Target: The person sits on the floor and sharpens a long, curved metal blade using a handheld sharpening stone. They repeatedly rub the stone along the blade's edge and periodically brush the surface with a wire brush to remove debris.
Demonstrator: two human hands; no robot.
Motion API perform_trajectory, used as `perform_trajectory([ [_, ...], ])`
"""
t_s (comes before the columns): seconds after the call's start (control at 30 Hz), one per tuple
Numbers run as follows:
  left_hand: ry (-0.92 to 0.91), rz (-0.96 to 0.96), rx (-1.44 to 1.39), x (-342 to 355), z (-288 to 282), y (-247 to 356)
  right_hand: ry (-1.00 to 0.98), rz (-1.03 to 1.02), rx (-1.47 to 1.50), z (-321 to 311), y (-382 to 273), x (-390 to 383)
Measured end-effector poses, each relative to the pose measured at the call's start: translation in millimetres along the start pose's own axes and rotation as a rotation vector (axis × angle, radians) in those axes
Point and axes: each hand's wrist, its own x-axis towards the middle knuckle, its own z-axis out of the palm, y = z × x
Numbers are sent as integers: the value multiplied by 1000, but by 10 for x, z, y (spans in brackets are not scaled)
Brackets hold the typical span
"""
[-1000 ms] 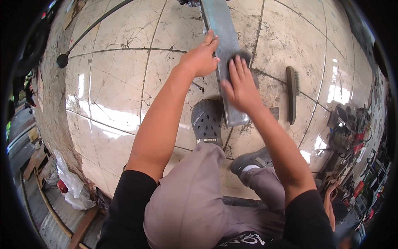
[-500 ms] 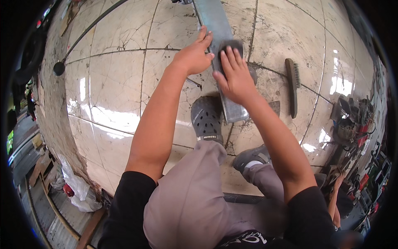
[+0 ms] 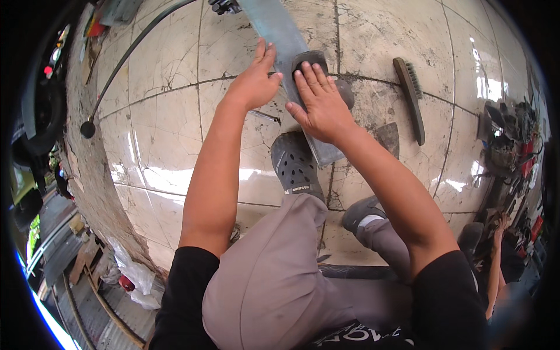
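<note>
A long flat grey metal bar (image 3: 273, 28) runs from the top of the view down to near my shoes. My right hand (image 3: 322, 108) lies flat across it, fingers stretched over a dark, curved-edged pad (image 3: 311, 56) that rests on the bar. The palm hides much of this pad, and its material is unclear. At the bar's left edge, my left hand (image 3: 252, 83) touches with its fingers extended, gripping nothing. Just right of my right hand sits a dark rounded piece (image 3: 345, 93), partly covered.
A wire brush (image 3: 410, 100) and a dark flat scrap (image 3: 388, 139) lie to the right on the tiled floor (image 3: 157, 116). A thin metal rod (image 3: 265, 116) is below my left hand. A black cable (image 3: 131, 46) curves at upper left. Someone else's arm (image 3: 496, 268) shows at lower right.
The whole view has shifted and tilted a little. My hands remain on the bar, the right one still flat over the dark pad. The other person's arm has moved slightly.
</note>
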Motion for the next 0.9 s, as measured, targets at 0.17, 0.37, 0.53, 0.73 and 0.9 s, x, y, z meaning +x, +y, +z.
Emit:
perform_trajectory([
  [0.17,0,-23,-12,-90,-12,-83,-289,-105,75,-245,-108,-1041],
  [0.37,5,-23,-63,-43,14,-25,-256,-71,67,-259,-90,-860],
  [0.53,24,1,-39,-16,28,-86,-217,-27,59,-183,-156,-711],
  [0.73,13,-36,-48,-103,14,12,-340,-73,88,-355,-110,-1427],
  [0.9,25,-16,-71,4,59,-61,-182,27,32,-150,-163,-780],
])
